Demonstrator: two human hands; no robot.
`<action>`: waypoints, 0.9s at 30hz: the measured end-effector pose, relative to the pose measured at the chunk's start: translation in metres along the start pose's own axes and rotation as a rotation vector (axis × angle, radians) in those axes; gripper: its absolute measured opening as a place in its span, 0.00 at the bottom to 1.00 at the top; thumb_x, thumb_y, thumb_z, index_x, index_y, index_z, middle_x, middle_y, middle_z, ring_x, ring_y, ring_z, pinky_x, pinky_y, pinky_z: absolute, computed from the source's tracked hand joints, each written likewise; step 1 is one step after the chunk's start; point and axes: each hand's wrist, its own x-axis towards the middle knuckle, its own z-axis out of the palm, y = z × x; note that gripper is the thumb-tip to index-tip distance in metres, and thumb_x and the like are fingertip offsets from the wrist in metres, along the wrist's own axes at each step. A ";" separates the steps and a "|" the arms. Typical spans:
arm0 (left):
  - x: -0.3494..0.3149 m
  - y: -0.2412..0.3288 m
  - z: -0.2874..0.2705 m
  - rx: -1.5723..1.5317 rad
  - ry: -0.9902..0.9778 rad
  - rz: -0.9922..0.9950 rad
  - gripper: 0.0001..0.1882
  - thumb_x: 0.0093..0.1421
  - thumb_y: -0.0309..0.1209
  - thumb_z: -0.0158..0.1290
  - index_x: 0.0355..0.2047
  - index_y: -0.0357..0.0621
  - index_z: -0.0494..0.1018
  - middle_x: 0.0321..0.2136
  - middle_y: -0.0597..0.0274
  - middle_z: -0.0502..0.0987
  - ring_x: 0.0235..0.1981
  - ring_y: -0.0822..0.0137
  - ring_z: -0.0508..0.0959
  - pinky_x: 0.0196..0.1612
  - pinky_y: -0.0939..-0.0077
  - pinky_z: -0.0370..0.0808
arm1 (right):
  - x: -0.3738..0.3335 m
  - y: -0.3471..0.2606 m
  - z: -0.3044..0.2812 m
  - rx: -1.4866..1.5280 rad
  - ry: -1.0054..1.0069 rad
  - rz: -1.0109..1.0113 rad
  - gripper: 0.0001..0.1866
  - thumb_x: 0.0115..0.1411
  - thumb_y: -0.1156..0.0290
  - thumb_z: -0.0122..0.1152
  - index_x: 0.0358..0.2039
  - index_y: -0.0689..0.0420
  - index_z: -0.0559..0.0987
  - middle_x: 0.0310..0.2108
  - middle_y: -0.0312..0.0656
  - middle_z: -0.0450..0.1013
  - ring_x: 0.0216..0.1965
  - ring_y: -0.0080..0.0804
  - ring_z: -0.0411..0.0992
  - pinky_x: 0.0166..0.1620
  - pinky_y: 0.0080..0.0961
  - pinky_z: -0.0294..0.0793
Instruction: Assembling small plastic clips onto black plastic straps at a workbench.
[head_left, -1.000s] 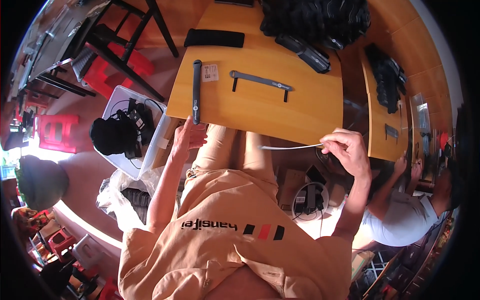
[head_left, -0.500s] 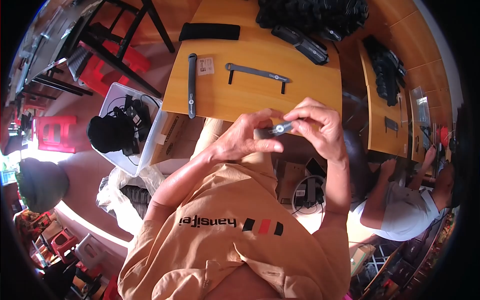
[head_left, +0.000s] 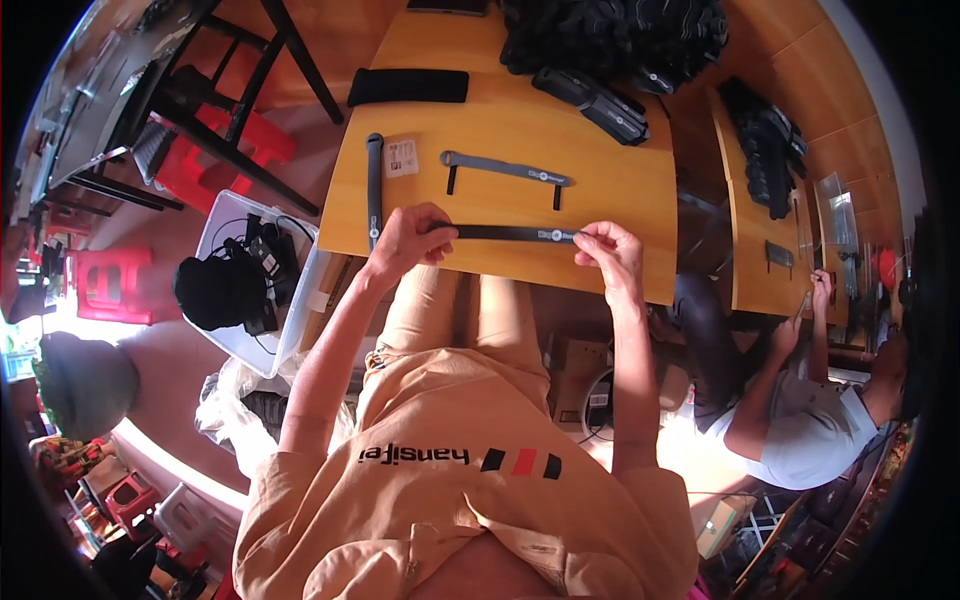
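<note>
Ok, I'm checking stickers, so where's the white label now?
In the head view, the label lies on the left part of the table, just right of the leftmost strap, with the left hand below it and a flat black item above.

Tan short-sleeved shirt (head_left: 450,400) with dark lettering (head_left: 414,456) and black-and-red slanted bars (head_left: 522,462), tan trousers (head_left: 416,315), bare hands (head_left: 406,240)

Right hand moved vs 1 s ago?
Yes: left and forward, judged against the table. It was at the near right corner; now the right hand is left of that corner, pinching one end of the dark strap.
</note>
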 end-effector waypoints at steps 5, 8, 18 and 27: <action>0.044 -0.003 -0.009 -0.147 0.235 0.066 0.07 0.57 0.28 0.52 0.28 0.34 0.72 0.20 0.61 0.75 0.20 0.77 0.74 0.24 0.86 0.73 | 0.036 0.010 0.013 0.046 0.064 -0.014 0.06 0.52 0.72 0.63 0.29 0.58 0.77 0.22 0.33 0.72 0.20 0.18 0.70 0.23 0.12 0.70; 0.063 -0.010 -0.015 -0.141 0.306 0.092 0.08 0.57 0.28 0.53 0.31 0.33 0.73 0.20 0.62 0.75 0.20 0.77 0.74 0.25 0.86 0.73 | 0.053 0.014 0.020 0.087 0.127 -0.042 0.06 0.52 0.72 0.62 0.29 0.60 0.77 0.23 0.34 0.73 0.21 0.18 0.71 0.19 0.12 0.64; 0.085 -0.003 -0.012 0.203 0.520 0.098 0.09 0.50 0.27 0.58 0.31 0.34 0.76 0.21 0.61 0.78 0.22 0.76 0.75 0.27 0.83 0.73 | 0.077 0.033 0.020 0.043 0.180 -0.019 0.05 0.52 0.73 0.62 0.29 0.58 0.77 0.19 0.31 0.70 0.17 0.14 0.66 0.16 0.11 0.57; 0.095 -0.019 -0.016 0.275 0.565 0.151 0.09 0.50 0.28 0.58 0.30 0.36 0.76 0.19 0.60 0.78 0.20 0.76 0.76 0.24 0.82 0.72 | 0.085 0.042 0.023 0.057 0.216 -0.053 0.05 0.51 0.74 0.62 0.28 0.56 0.76 0.19 0.28 0.68 0.16 0.12 0.63 0.15 0.09 0.54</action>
